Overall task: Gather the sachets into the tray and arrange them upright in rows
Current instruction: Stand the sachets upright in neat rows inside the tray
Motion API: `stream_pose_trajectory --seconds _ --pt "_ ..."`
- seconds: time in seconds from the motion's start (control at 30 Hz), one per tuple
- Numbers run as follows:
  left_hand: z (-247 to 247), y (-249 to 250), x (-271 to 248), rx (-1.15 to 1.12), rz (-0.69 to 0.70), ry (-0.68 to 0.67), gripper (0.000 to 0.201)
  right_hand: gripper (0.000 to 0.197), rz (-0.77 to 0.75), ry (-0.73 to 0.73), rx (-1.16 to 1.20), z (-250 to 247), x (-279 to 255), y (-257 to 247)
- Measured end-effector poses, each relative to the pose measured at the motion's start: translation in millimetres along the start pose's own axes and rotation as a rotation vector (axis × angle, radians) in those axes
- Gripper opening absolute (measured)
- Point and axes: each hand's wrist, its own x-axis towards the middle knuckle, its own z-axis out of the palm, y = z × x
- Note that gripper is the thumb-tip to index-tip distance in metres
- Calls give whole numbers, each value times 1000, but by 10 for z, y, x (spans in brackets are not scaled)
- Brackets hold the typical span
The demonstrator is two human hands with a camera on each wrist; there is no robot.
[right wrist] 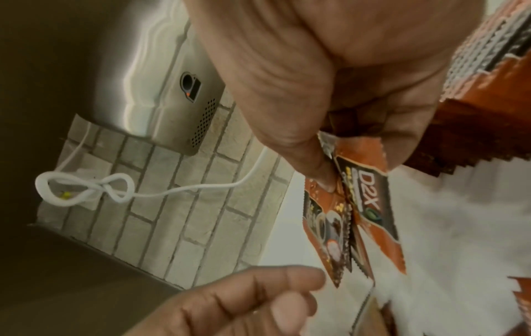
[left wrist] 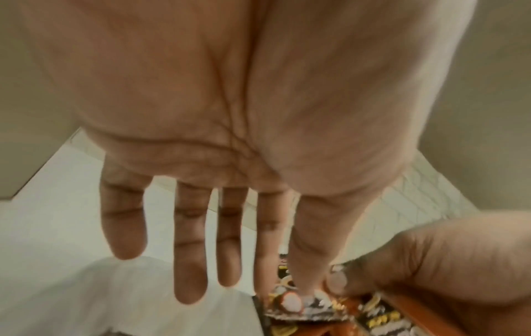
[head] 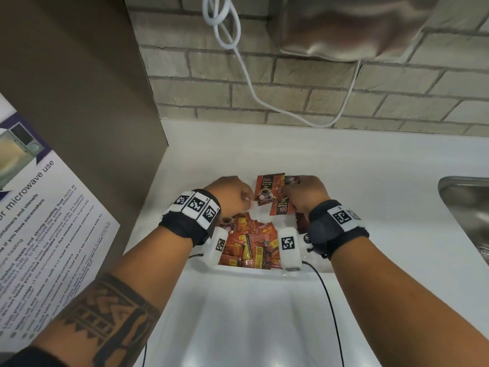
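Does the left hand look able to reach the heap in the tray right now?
Probably yes. The left hand is at the sachets in the right hand; the heap in the tray lies uncovered just below its wrist, so it need only draw back and down.

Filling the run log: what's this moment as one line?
stage: gathering | right hand: holds sachets | left hand: touches one | tray: jumbled pile

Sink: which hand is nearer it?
Right. The right hand, holding sachets, is on the side toward the sink; the left hand is farther off, across those sachets.
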Motion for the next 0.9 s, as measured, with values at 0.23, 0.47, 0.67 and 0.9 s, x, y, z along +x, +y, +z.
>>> stream_pose_trajectory --seconds 0.23,0.47,0.67,0.9 --pt "-152 167 69 -595 -92 157 77 32 -102 -272 330 -120 -165 -77" --pt "11 421 68 -1277 -12 133 30 36 -150 -406 539 -134 -294 -139" --pt "51 451 29 -1509 120 -28 41 43 -255 -523 449 -284 -350 -170" --pt "210 438 25 -1707 263 -78 41 38 -268 -420 388 -248 -346 -140"
